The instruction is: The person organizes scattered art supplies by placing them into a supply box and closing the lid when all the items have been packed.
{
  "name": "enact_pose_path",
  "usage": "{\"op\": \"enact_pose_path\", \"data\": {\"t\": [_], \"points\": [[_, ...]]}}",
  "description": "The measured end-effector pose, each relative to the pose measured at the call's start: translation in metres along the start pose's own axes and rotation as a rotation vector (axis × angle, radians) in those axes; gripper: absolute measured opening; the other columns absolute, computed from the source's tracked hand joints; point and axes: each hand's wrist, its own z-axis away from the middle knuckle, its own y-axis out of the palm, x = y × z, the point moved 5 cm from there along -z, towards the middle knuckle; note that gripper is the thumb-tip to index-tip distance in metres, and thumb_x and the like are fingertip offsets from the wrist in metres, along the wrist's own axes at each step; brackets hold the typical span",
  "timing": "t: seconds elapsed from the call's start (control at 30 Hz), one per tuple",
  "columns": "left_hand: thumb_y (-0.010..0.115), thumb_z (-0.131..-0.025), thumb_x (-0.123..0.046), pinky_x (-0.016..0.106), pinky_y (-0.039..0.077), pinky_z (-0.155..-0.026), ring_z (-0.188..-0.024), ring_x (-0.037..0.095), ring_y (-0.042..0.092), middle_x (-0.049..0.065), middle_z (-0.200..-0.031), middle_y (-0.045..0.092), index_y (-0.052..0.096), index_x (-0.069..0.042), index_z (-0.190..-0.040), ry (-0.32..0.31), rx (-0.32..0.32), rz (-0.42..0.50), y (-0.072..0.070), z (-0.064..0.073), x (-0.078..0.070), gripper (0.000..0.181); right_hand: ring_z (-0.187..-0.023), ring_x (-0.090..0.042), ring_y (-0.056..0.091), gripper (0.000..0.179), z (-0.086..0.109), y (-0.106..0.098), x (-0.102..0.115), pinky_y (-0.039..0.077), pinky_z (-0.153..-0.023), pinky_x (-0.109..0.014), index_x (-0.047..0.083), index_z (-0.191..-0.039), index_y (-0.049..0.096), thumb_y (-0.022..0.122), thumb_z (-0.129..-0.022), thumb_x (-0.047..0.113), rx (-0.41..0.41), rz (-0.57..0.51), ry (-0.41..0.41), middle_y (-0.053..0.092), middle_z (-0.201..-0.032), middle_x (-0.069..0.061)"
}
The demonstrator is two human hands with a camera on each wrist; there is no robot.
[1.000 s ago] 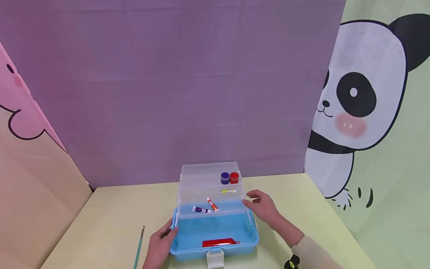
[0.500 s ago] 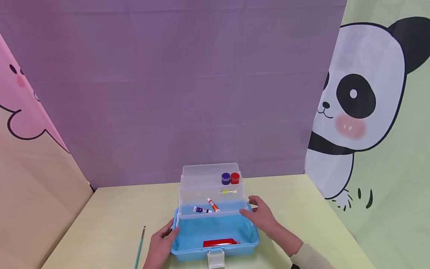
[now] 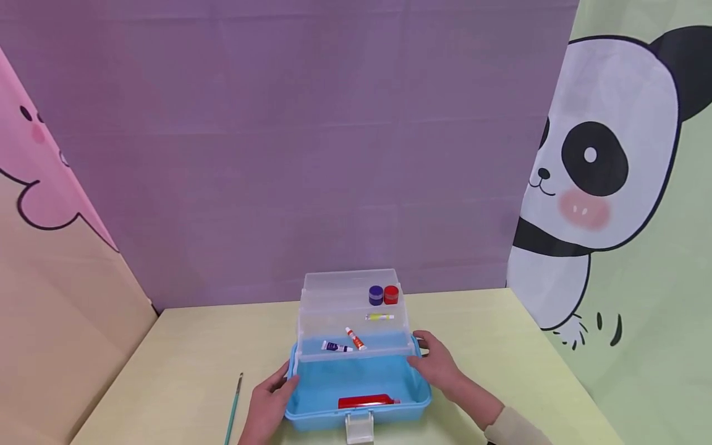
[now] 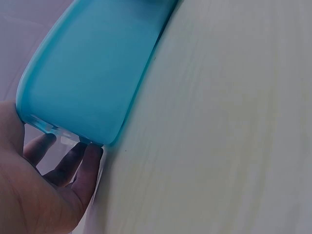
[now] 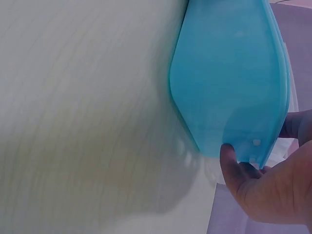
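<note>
A blue plastic box (image 3: 311,423) stands on the table with its clear trays (image 3: 328,321) folded up and back. My left hand (image 3: 267,408) grips its left side, thumb over the rim and fingers on the outer wall; the left wrist view shows the fingertips (image 4: 92,151) at the wall's corner. On the right side my right hand (image 3: 439,364) holds the rim, thumb inside and fingers outside against the wall (image 5: 229,87). A red bottle (image 3: 366,401) lies in the box. Several small paint items sit on the trays: a purple tube (image 3: 336,347), an orange tube (image 3: 355,338) and a yellow tube (image 3: 379,317).
A purple jar (image 3: 376,295) and a red jar (image 3: 391,295) stand on the top tray. A teal paintbrush (image 3: 233,408) lies on the table (image 3: 183,358) left of the box. A white latch (image 3: 359,426) hangs at the box's front. A purple backdrop (image 3: 278,154) rises behind.
My right hand has come down from beside the clear trays onto the box's right rim and now grips it. My left hand keeps its hold; the box stays put.
</note>
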Motion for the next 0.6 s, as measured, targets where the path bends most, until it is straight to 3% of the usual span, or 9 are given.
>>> {"op": "enact_pose_path", "data": {"t": [0.3,0.6], "points": [[0.062,-0.095,-0.035,0.056,0.044,-0.094,-0.121,0.047,0.047,0.03,-0.137,0.048,0.047,-0.006,-0.142,-0.018,0.007,-0.003,0.001,-0.001,0.001,0.057,-0.106,-0.042,0.057,0.061,0.001,-0.004,-0.002,0.056,-0.077,-0.05,0.001,-0.137,0.045,0.072,-0.082,0.006,0.067,-0.027,-0.006,0.053,-0.128,-0.027],[0.065,-0.094,-0.034,0.054,0.049,-0.091,-0.11,0.041,0.054,0.028,-0.124,0.057,0.051,-0.003,-0.14,-0.002,-0.001,-0.038,-0.002,0.002,-0.003,0.057,-0.101,-0.039,0.061,0.068,0.0,-0.005,-0.01,0.058,-0.068,-0.048,0.007,-0.142,0.042,0.074,-0.083,0.006,0.141,-0.067,0.013,0.054,-0.125,-0.025]]}}
